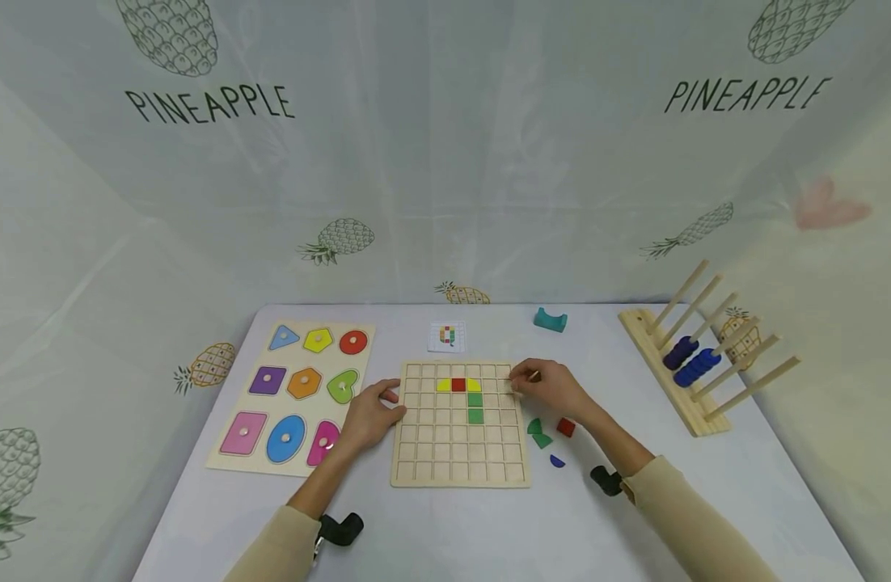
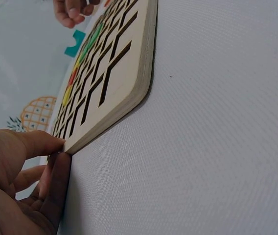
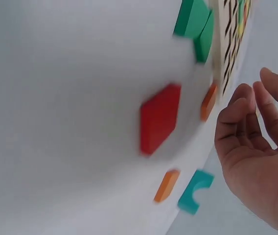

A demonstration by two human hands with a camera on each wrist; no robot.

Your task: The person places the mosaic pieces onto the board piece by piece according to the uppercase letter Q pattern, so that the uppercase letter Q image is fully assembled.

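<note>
A wooden grid board (image 1: 461,453) lies on the table, with yellow pieces, a red square (image 1: 458,385) and green squares (image 1: 475,415) set in its cells. My left hand (image 1: 371,415) pinches the board's left edge, fingertips right at the rim in the left wrist view. Over the board's upper right edge hovers my right hand (image 1: 555,388), fingers loosely curled with nothing visible between them. Below it lie orange pieces (image 3: 208,102), hidden in the head view. Nearby are a loose red piece (image 1: 566,428), green pieces (image 1: 542,441) and a blue half-round piece (image 1: 557,461).
Behind the board lies a small card (image 1: 447,336) with a coloured pattern. A teal notched piece (image 1: 551,322) sits at the back. On the left is a knobbed shape puzzle (image 1: 281,402); on the right stands a wooden peg rack (image 1: 674,380) with blue beads.
</note>
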